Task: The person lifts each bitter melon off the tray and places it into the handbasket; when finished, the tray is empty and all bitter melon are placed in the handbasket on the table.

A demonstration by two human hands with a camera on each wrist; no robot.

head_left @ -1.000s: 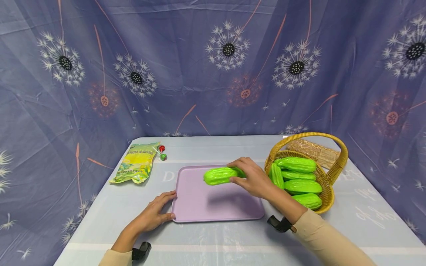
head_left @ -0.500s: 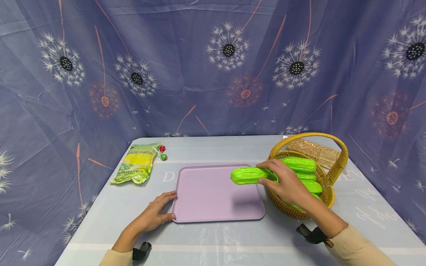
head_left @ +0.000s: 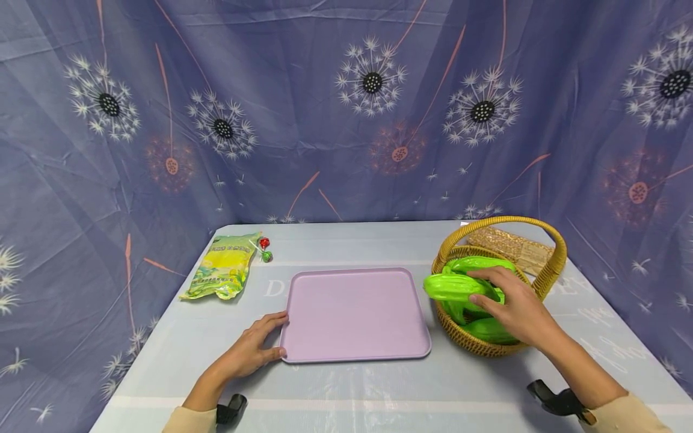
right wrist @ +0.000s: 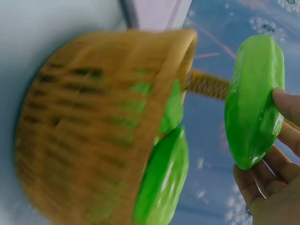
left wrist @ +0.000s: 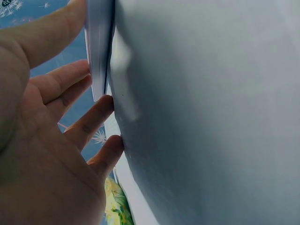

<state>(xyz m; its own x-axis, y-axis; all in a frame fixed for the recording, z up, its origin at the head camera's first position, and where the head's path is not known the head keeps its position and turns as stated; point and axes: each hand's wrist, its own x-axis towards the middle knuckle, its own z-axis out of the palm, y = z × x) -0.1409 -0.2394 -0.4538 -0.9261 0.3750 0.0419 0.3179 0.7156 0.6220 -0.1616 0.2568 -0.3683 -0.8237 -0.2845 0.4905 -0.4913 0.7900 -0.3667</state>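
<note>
My right hand [head_left: 517, 307] grips a bright green, ridged bitter melon [head_left: 452, 287] by its right end, over the wicker basket [head_left: 460, 340]. Other green bitter melons [head_left: 489, 329] lie inside, partly hidden by that hand. In the right wrist view, thumb and fingers pinch the held bitter melon [right wrist: 255, 103] above the basket's rim, clear of the ones inside. My left hand [head_left: 246, 349] rests at the left edge of a flat lilac tray [head_left: 352, 319], fingers spread and touching the rim. The left wrist view has fingers [left wrist: 101, 117] extended along the tray's edge [left wrist: 98, 51].
A yellow-green bag [head_left: 222, 267] lies at the back left, beside red and green lollipops [head_left: 265, 249]. Behind the basket is a gold-coloured packet [head_left: 511, 246]. The basket's tall arched handle [head_left: 557, 258] rises at its right. A dandelion-print curtain [head_left: 325, 120] hangs behind the table.
My right hand has carried the bitter melon rightward from above the tray to over the basket. My left hand has stayed at the tray's edge.
</note>
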